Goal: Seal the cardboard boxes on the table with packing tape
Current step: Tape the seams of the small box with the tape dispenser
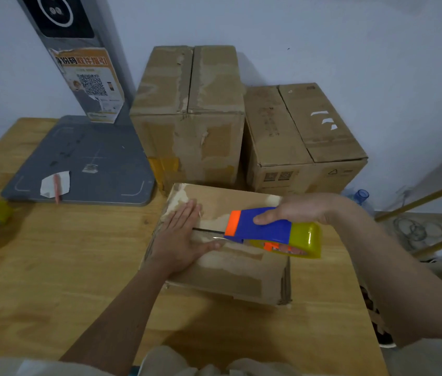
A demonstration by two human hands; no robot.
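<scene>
Fingers [187, 213] flat on box [228, 267], dispenser [268, 229] gripped

A pale blue-white wall [350, 36] backs a light wooden counter [51, 280] under dim, even light. At left, a grey stand [84, 158] with an orange QR-code poster [92, 82] rises against the wall; at right, wooden rails [426, 198] cross above coiled cables [415, 229] on the floor.

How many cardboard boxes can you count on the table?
3: a flat box under the hands at the front, a tall box behind it, and another box to the right of the tall box. None appear hidden.
</scene>
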